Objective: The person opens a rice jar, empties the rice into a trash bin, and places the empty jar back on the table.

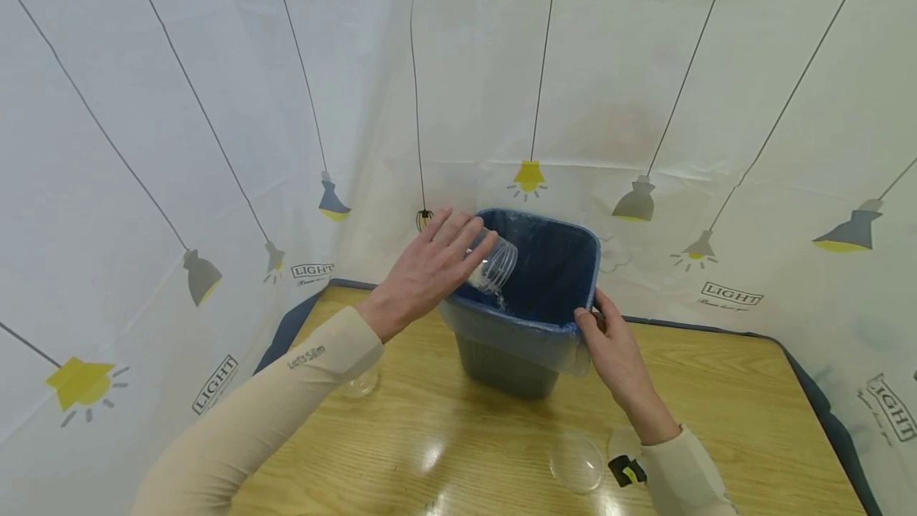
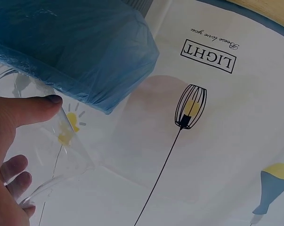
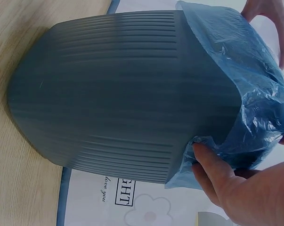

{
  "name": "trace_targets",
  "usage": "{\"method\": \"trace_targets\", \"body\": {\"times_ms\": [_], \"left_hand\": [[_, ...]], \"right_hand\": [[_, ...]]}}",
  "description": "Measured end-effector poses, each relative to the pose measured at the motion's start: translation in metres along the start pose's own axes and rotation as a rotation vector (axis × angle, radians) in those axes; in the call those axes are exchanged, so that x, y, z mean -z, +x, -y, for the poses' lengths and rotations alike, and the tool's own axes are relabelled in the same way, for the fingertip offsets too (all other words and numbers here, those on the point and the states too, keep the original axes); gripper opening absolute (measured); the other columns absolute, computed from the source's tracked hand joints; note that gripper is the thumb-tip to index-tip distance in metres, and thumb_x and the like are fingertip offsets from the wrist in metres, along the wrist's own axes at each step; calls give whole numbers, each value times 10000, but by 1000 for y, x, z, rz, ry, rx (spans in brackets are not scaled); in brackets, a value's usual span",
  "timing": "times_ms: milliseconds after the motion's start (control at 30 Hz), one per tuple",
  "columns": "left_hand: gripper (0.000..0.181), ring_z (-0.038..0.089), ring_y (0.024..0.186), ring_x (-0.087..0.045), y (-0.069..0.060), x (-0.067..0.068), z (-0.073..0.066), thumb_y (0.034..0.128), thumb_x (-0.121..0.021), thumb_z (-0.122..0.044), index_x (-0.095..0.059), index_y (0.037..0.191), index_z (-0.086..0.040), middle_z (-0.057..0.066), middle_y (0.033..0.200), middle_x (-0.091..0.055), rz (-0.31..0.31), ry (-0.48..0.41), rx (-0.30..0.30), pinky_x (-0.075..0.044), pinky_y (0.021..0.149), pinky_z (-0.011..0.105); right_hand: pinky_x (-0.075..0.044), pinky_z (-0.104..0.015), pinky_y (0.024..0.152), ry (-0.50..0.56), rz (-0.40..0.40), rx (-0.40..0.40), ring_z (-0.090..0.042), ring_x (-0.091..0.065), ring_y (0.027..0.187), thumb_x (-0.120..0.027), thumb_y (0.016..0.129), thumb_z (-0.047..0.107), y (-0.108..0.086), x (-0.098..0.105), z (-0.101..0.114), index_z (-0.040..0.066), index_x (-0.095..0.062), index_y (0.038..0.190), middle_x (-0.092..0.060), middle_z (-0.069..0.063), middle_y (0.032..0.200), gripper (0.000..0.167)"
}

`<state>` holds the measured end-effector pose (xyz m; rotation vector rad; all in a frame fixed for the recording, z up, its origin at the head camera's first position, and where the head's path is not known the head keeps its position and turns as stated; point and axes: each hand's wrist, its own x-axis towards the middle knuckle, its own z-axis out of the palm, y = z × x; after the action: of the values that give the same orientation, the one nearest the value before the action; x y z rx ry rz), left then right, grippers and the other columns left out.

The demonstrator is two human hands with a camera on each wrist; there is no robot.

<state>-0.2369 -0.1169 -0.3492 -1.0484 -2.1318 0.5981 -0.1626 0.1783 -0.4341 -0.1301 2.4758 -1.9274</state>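
In the head view, my left hand [image 1: 430, 271] holds a clear jar [image 1: 501, 263] tipped over the bin's opening, its mouth angled down to the right. White bits [image 1: 501, 300] show at the jar's lower lip. The grey bin [image 1: 505, 365] stands on the table, lined with a blue plastic bag [image 1: 555, 261] folded over its rim. My right hand [image 1: 619, 353] grips the bin's right rim through the bag. From the right wrist, its fingers [image 3: 212, 162] pinch the bag's folded edge. The left wrist view shows the thumb [image 2: 36, 110] against the jar's clear wall.
A clear round disc [image 1: 576, 463] lies on the wooden table [image 1: 401, 436] near a small black item [image 1: 626, 471] by my right wrist. Another clear round item [image 1: 360, 383] sits partly behind my left forearm. A white sheet [image 1: 473, 62] printed with lamps surrounds the table's back and sides.
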Motion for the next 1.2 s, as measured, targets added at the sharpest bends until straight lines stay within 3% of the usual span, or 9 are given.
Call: {"method": "trace_targets", "body": {"times_ms": [233,533,800,900,1067,1200], "left_hand": [[728,347,1365,-434,-1,-2,3,885,-777,-89,-442,1531,-93,171,1453,-496,53,52,-20,-264,1222,514],[833,354,1354,-452,1,1,10,794,-873,-155,-457,1514,-93,177,1437,-511,131,29,-7,-281,1207,529],[734,354,1337,-452,2,6,4,879,-782,-81,-454,1536,-100,177,1412,-506,119,44,-34,-276,1213,523],[754,352,1346,-441,2,8,3,893,-786,-128,-430,1556,-103,177,1435,-492,135,77,-46,-254,1222,521],[860,353,1382,-426,2,11,2,852,-842,-226,-395,1576,-100,177,1484,-477,152,107,-35,-233,1230,525],[846,364,1384,-430,0,10,3,848,-834,-181,-399,1567,-88,183,1477,-490,167,89,-22,-225,1234,531]], "right_hand": [[-309,-539,1192,-6,-3,0,-375,-354,1487,-430,1121,311,0,-1,1,39,-127,1653,-248,-218,1668,670],[-314,-538,1189,-3,-2,9,-377,-350,1489,-428,1122,305,0,-1,0,31,-131,1650,-240,-218,1670,665],[-317,-537,1186,0,7,-3,-377,-341,1493,-424,1123,303,-1,-1,1,30,-123,1651,-224,-218,1676,665],[-326,-540,1180,-3,4,-4,-374,-357,1483,-423,1123,299,-2,-1,2,31,-127,1651,-242,-223,1668,661],[-337,-541,1170,-10,-1,-3,-373,-374,1469,-422,1123,296,-2,-1,2,32,-126,1651,-262,-233,1658,660],[-338,-540,1172,-11,-2,-2,-374,-372,1473,-425,1123,298,-2,-1,2,32,-125,1651,-258,-233,1660,664]]}}
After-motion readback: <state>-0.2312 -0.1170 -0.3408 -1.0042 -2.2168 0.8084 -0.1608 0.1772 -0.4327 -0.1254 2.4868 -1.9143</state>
